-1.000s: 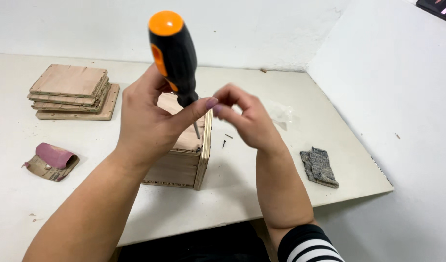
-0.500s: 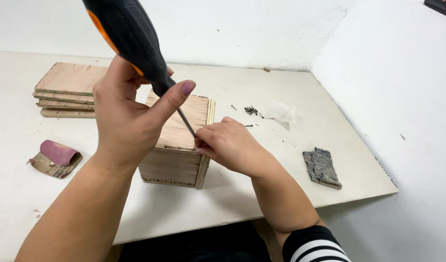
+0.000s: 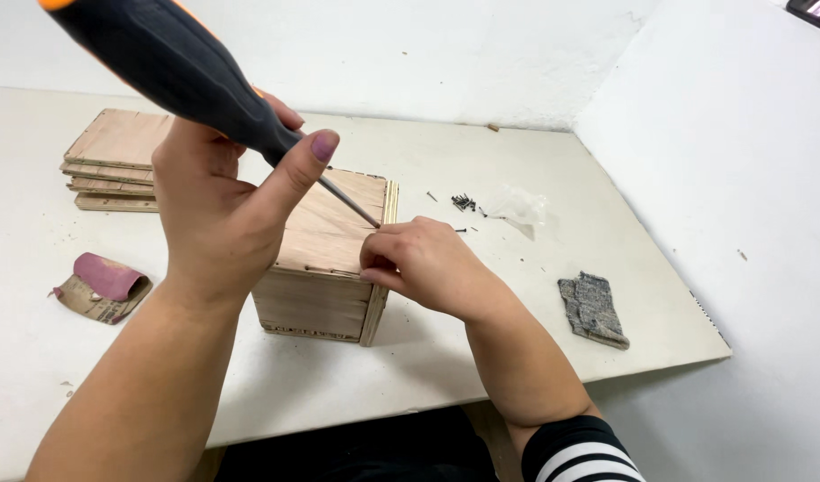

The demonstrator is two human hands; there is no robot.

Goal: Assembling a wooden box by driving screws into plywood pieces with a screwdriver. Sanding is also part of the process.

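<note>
1. The left hand [image 3: 215, 214], left of the frame's centre, is gripping a screwdriver with a thick black and orange handle [image 3: 160, 67]; the fingers are wrapping around the lower handle and the thumb is stretching out along it towards the shaft
2. The screwdriver is slanting down from the upper left corner of the frame, and its thin metal shaft is ending at the top right edge of a small square box of pale plywood [image 3: 325, 259], which is sitting in the middle of the frame on a white tabletop [image 3: 535, 312]
3. The right hand [image 3: 423, 261], just right of centre, is resting against the box's right upper edge with its fingers curled and pinched together right by the screwdriver tip; whether a screw is being held between them cannot be told
4. A stack of flat plywood squares [image 3: 111, 161] is lying in the upper left of the frame, well apart from the box
5. A curled scrap of reddish sandpaper [image 3: 102, 286] is lying at the left edge, near the left forearm
6. A small heap of dark screws [image 3: 463, 203] is lying above the right hand, just beside a crumpled clear plastic bag [image 3: 520, 210]
7. A folded grey knitted cloth [image 3: 592, 310] is lying at the right of the tabletop, near its front edge
</note>
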